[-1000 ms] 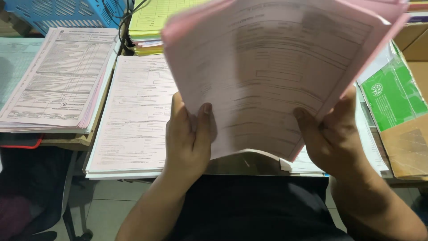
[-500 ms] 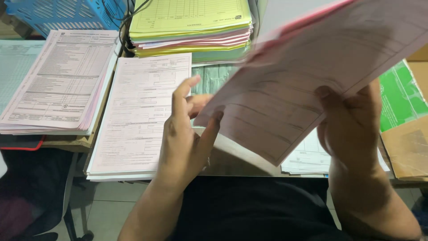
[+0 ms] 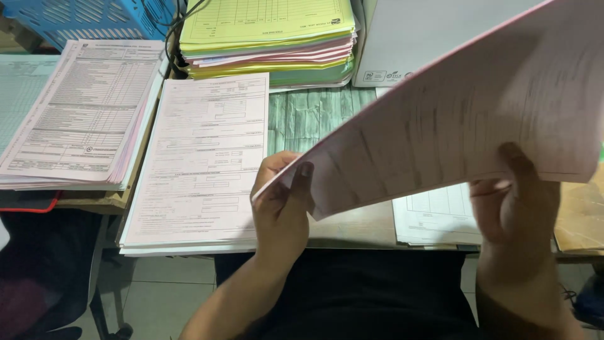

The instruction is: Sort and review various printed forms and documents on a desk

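left hand (image 3: 282,204) pinches pink sheets (image 3: 459,126) corner | right hand (image 3: 516,201) grips lower edge, sheets above

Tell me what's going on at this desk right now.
A person seated at a desk holds a sheaf of pink printed forms up in both hands. The left hand pinches its lower left corner; the right hand grips its lower edge. Flat on the desk lie a pink form stack, another stack of forms farther left, a yellow-topped pile of coloured paper behind, and white sheets under the raised forms.
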